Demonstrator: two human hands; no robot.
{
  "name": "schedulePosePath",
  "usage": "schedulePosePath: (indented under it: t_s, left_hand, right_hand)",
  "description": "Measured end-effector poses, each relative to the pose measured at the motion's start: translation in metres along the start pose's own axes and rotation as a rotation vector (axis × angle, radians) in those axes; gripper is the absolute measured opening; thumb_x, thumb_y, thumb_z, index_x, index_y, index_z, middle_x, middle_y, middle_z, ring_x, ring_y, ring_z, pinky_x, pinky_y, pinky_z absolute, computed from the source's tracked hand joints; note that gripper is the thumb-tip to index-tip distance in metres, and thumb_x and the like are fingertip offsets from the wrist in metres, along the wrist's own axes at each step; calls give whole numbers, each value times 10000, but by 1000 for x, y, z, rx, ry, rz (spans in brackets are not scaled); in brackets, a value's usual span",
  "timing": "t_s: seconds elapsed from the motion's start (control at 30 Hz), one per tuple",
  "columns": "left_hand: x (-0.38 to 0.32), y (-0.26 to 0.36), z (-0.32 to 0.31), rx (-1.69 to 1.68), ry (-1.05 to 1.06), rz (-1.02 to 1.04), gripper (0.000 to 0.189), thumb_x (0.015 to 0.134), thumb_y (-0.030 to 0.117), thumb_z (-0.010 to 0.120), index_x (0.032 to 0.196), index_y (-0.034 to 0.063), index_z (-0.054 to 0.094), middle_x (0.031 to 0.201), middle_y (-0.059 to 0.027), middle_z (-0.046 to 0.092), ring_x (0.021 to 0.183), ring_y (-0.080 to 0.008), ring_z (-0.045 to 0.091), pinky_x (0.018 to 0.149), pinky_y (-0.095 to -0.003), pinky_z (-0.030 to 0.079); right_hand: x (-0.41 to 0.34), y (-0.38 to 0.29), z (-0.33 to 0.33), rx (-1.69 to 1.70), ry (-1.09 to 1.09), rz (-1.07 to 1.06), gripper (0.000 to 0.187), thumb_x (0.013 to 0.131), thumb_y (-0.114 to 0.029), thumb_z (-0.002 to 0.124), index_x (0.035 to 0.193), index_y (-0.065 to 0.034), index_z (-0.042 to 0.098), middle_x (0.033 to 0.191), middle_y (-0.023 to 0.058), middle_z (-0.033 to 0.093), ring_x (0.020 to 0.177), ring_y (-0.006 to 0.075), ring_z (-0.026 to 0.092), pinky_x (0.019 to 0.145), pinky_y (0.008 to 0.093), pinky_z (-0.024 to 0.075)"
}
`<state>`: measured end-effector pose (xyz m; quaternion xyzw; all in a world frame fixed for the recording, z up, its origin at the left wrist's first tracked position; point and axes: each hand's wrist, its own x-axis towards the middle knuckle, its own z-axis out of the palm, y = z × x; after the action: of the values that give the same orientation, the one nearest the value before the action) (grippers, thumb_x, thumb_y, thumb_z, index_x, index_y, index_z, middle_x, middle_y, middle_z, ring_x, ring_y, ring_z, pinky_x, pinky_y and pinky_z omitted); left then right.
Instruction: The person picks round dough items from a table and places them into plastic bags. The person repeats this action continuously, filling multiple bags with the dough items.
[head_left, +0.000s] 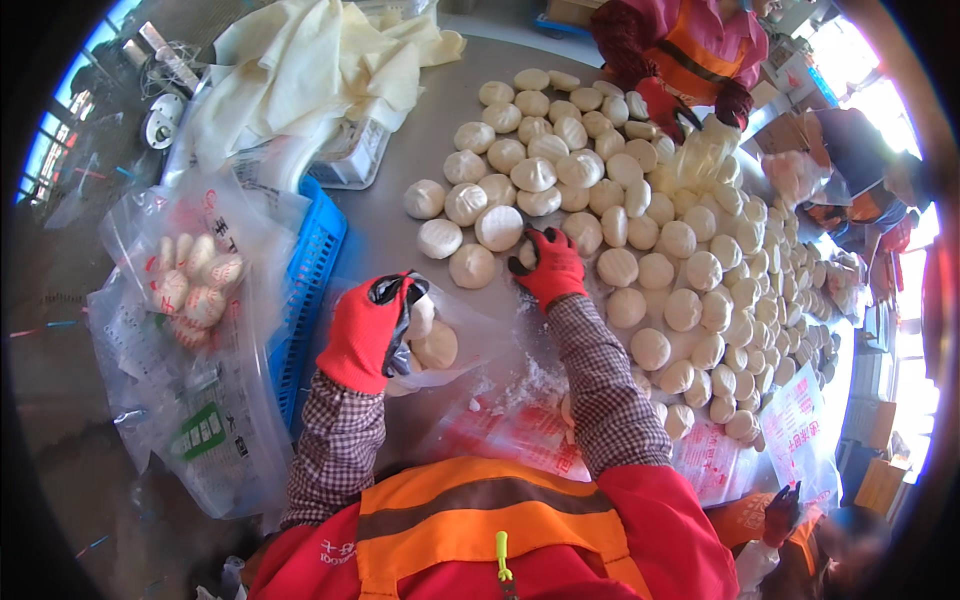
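Note:
On the metal table many round white buns (533, 174) lie spread out and crowd together towards the right. My left hand (367, 326), in a red glove with a black palm, grips the mouth of a clear plastic bag (469, 341) that holds a few buns (435, 345). Ahead and to the right, my right hand (551, 266), gloved alike, has its fingers curled around a bun (528, 255) at the near edge of the pile. Part of that bun is hidden by the glove.
A blue plastic basket (311, 277) stands at the left, with plastic bags and a filled bag of buns (196, 281) beside it. Cream cloth (300, 82) lies behind. Printed bags (510, 435) lie at the near edge. Co-workers stand across the table and at the right.

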<state>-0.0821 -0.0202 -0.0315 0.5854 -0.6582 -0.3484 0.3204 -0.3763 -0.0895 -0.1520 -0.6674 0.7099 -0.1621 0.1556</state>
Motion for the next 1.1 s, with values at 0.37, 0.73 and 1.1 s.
schedulePosePath:
  t_s: [0.37,0.73,1.1]
  left_hand:
    - [7,2,3,127,-17,-9,231,997,212,646,1097,28,743,1018,-170,756,938,-297,734,826,-357,560]
    - [-5,-9,-7,-18,43,-33,281,994,292,649,1118,65,759,1019,-188,749,931,-286,735,806,-366,560]
    - [1,-10,-13,-102,10,-72,272,1007,274,627,1081,41,746,889,-140,723,846,-225,726,728,-351,546]
  right_hand:
    - [-91,-75,-38,872,40,-361,478,798,-102,854,1247,-53,699,1216,142,711,1197,324,650,1031,381,503]
    - [23,-33,28,468,127,14,726,819,-341,823,1460,-147,541,1400,171,556,1218,382,595,1040,441,509]
    - [-89,-78,-21,935,78,-243,448,866,-67,809,1289,-21,669,1212,145,704,1084,180,674,907,334,550]
